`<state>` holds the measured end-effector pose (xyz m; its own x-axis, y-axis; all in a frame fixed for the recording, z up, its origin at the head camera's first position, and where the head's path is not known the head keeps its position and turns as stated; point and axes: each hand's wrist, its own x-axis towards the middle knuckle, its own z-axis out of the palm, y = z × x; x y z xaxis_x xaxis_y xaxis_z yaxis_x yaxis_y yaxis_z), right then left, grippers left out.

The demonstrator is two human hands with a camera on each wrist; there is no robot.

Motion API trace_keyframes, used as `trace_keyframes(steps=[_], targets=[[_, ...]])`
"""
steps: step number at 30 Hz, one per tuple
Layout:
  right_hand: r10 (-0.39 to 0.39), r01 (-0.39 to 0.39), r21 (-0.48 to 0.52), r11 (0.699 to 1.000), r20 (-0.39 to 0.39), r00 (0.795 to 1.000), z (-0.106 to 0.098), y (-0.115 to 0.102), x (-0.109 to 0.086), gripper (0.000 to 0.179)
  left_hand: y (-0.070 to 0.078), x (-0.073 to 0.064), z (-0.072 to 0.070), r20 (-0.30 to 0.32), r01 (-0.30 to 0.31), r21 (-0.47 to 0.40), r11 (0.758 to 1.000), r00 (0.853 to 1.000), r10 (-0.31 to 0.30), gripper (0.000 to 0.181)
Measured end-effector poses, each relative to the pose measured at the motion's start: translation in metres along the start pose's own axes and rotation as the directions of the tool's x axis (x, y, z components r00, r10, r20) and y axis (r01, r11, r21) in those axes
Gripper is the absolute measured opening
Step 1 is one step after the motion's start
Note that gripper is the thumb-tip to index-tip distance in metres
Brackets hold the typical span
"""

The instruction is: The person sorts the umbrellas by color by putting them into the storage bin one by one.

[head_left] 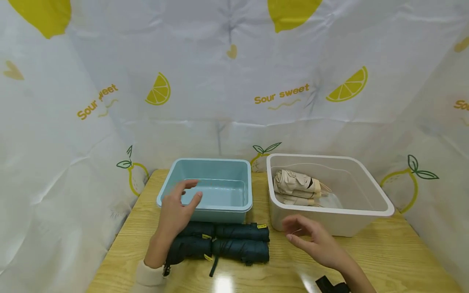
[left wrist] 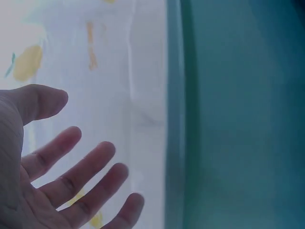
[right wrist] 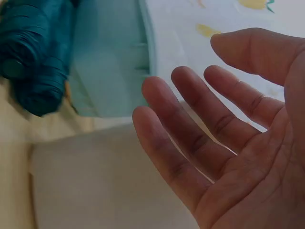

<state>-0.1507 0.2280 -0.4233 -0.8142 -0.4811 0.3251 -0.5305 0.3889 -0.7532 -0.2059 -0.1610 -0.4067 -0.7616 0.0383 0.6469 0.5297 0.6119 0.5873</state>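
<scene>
My left hand [head_left: 176, 211] hangs over the near left part of a light blue bin [head_left: 210, 209], thumb and fingers spread with nothing between them. In the left wrist view its fingers [left wrist: 90, 167] stand beside the bin's wall. My right hand [head_left: 315, 240] is in front of the white bin [head_left: 329, 211], its fingers loosely bent and holding nothing. Several dark folded umbrellas [head_left: 242, 250] lie in two rows in front of the blue bin, partly hidden by my left forearm. Inside the white bin, beige folded umbrellas [head_left: 294, 183] are piled at the left end.
Both bins stand side by side on a wooden table [head_left: 286, 272], with a narrow gap between them. A white curtain [head_left: 220, 81] with lemon prints hangs close behind the bins and along both sides. A dark strap [head_left: 331, 285] is on my right wrist.
</scene>
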Motion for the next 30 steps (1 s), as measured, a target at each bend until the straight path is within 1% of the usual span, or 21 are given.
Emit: trace_keyframes(steps=[2,4,6,8,10,12,15,19,22,26,28,30], targets=[[0.025,-0.025,0.017,1.0,0.022,0.999,0.01,0.004,0.002,0.024,-0.015,0.0,-0.008,-0.045,0.002,0.041,0.999,0.999,-0.001,0.034],[0.045,-0.046,0.041,0.998,0.042,0.998,0.019,0.008,0.003,0.024,-0.03,0.0,-0.015,-0.072,0.016,0.078,0.997,0.997,-0.01,0.035],[0.051,-0.054,0.057,0.997,0.051,0.997,0.027,0.011,0.004,0.024,-0.043,-0.001,-0.021,-0.079,0.043,0.104,0.994,0.996,-0.035,0.036],[0.04,-0.043,0.061,0.997,0.045,0.998,0.035,0.015,0.006,0.024,-0.053,-0.002,-0.026,-0.068,0.082,0.117,0.99,0.995,-0.075,0.038],[0.032,-0.034,0.053,0.998,0.034,0.999,0.042,0.02,0.007,0.024,-0.062,-0.003,-0.031,-0.045,0.135,0.109,0.985,0.99,-0.131,0.042],[0.031,-0.032,0.038,0.999,0.028,0.999,0.048,0.025,0.008,0.024,-0.07,-0.004,-0.034,-0.013,0.186,0.088,0.979,0.983,-0.186,0.049],[0.053,-0.054,0.01,0.999,0.03,0.998,0.057,0.031,0.008,0.026,-0.079,-0.005,-0.038,0.044,0.256,0.042,0.966,0.965,-0.258,0.061],[0.106,-0.105,-0.025,0.994,0.039,0.994,0.065,0.036,0.009,0.027,-0.091,-0.006,-0.04,0.116,0.324,-0.012,0.946,0.94,-0.321,0.075],[0.144,-0.141,-0.063,0.988,0.038,0.989,0.07,0.039,0.01,0.028,-0.099,-0.007,-0.042,0.17,0.356,-0.04,0.934,0.923,-0.345,0.08],[0.18,-0.176,-0.118,0.977,0.029,0.983,0.075,0.04,0.01,0.03,-0.107,-0.008,-0.045,0.248,0.378,-0.08,0.922,0.904,-0.349,0.085],[0.196,-0.19,-0.143,0.971,0.026,0.98,0.078,0.04,0.009,0.031,-0.11,-0.009,-0.047,0.274,0.383,-0.089,0.919,0.897,-0.347,0.087],[0.203,-0.197,-0.181,0.964,0.016,0.979,0.08,0.04,0.009,0.033,-0.112,-0.009,-0.048,0.29,0.381,-0.09,0.92,0.894,-0.341,0.089]])
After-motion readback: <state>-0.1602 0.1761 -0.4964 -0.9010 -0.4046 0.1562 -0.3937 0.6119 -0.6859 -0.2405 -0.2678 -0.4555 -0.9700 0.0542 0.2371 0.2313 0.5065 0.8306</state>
